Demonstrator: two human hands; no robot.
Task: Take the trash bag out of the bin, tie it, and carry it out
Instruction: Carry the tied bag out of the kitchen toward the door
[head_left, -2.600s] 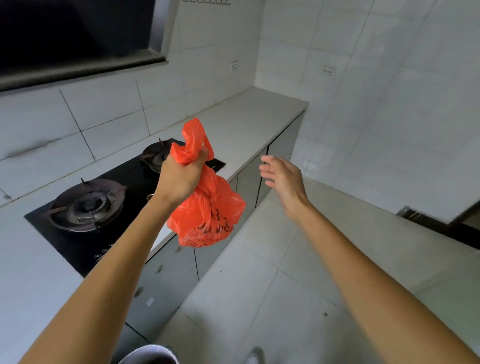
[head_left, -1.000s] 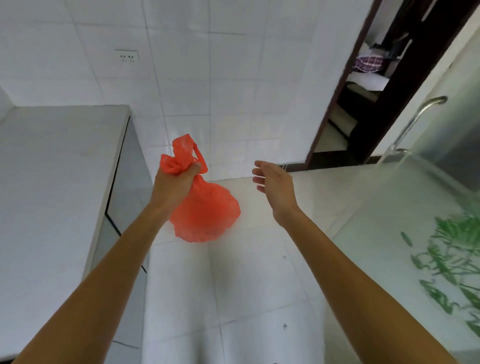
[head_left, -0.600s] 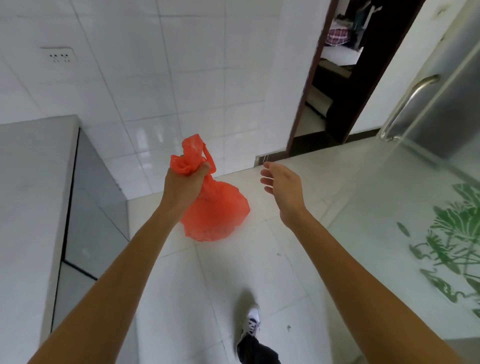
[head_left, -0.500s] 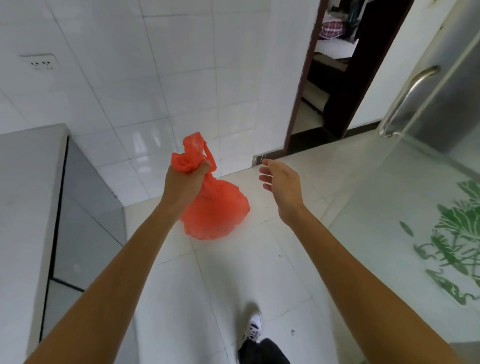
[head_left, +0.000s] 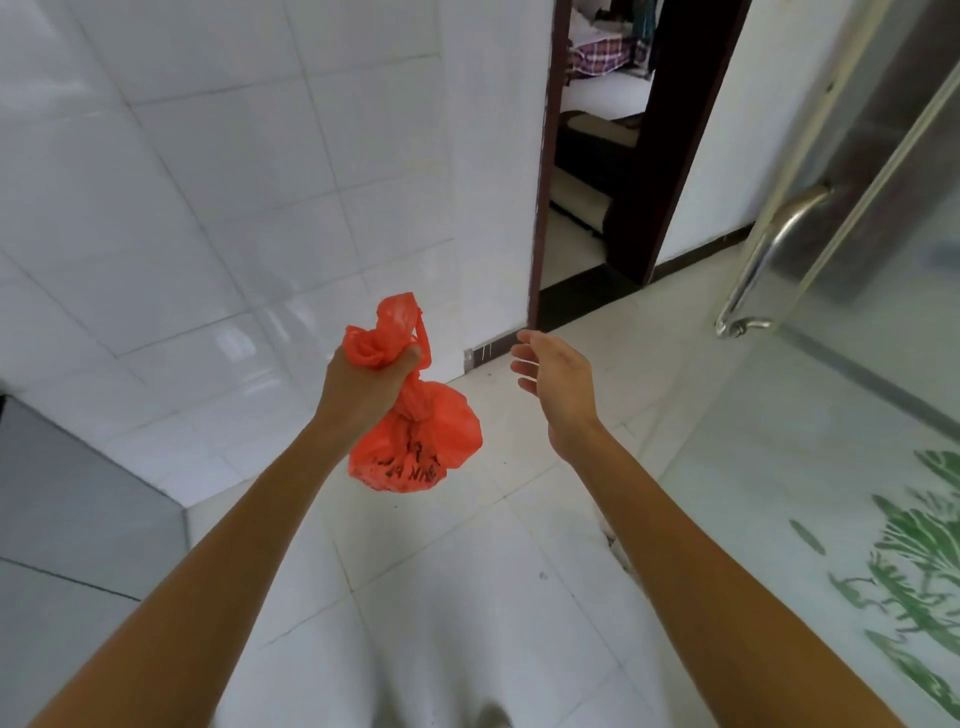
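Note:
A small red plastic trash bag (head_left: 421, 447) with dark print hangs in the air above the white floor tiles. Its neck is knotted and the bunched top sticks up out of my left hand (head_left: 363, 387), which is shut around it. My right hand (head_left: 558, 384) floats to the right of the bag, fingers apart, holding nothing and not touching the bag. No bin is in view.
A white tiled wall (head_left: 234, 182) fills the left. A dark-framed open doorway (head_left: 597, 208) lies ahead. A glass door (head_left: 883, 260) with a metal handle (head_left: 763, 260) and green leaf print stands at right. A grey cabinet side (head_left: 67, 509) is at far left.
The view has swung from the counter and stove toward the doorway, which is now nearer. My left hand keeps its hold on the bag; my right hand stays open beside it.

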